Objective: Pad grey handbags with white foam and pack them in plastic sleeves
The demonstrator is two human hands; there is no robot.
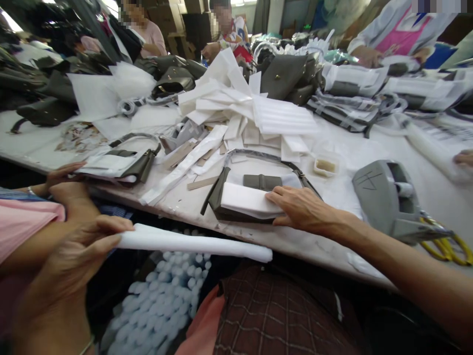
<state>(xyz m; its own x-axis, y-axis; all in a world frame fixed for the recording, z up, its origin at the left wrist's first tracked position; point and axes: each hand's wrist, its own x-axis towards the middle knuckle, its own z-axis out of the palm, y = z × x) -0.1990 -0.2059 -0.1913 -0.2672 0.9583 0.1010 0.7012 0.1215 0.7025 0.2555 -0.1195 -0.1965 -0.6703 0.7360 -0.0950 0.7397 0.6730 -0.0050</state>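
Dark olive handbag (254, 182) lies near the front edge of the white table (173, 202), its wrapped strap looping toward the far side and a folded white foam piece (244, 197) across its front. At the right end of that piece, the right hand (301, 207) reaches over the bag, its fingers close together and bent onto the foam, the thumb lower and a little apart; whether they pinch it or merely press on it, I cannot tell. The left hand (77, 246) pinches one end of a white foam rod (195, 245) between thumb and fingers, the rod pointing rightward in front of the table edge, clear of the bag. Below the rod stands a dense bundle of similar rods (162, 291), beside the brown checked cloth (273, 315) over the person's lap. Beyond the bag rises a loose heap of white foam sheets (229, 103); to the right are a small tub (325, 166), a grey tape dispenser (375, 197) and yellow-handled scissors (449, 249). On the left, a co-worker's hand (62, 175) touches another handbag (146, 165).
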